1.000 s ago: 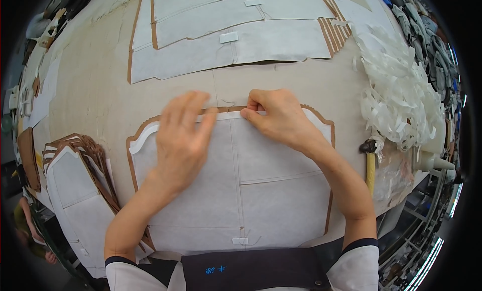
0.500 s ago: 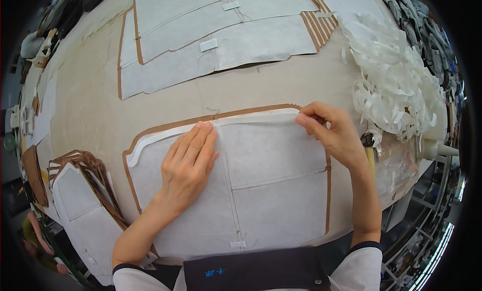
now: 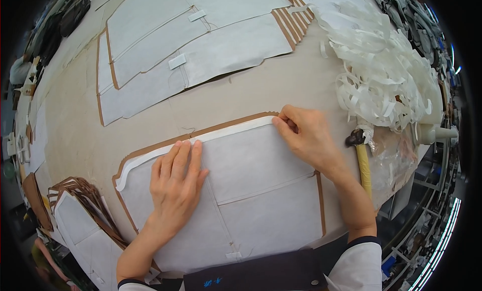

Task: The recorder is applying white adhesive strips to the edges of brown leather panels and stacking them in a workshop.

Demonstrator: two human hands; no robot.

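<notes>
While a white panel (image 3: 263, 175) with brown edges lies flat on the pale table (image 3: 271, 92), in front of the person's dark apron (image 3: 251, 273), a narrow white strip (image 3: 236, 129) runs along its far edge. Taking the clock from the middle of this panel, the left hand (image 3: 176, 178) is at 11 o'clock: it is open, the fingers are stretched, and their tips rest at the strip. The right hand (image 3: 304, 137) is at 1 o'clock, with thumb and fingers pinching the strip's right end. Well apart, at 12 o'clock, more panels (image 3: 241, 47) lie overlapped. At 2 o'clock is a tangled heap of white strips (image 3: 386, 70); near it, toward 3 o'clock, lies a yellow-handled tool (image 3: 363, 170). Between 8 and 9 o'clock is a stack of narrower pieces (image 3: 78, 220).
</notes>
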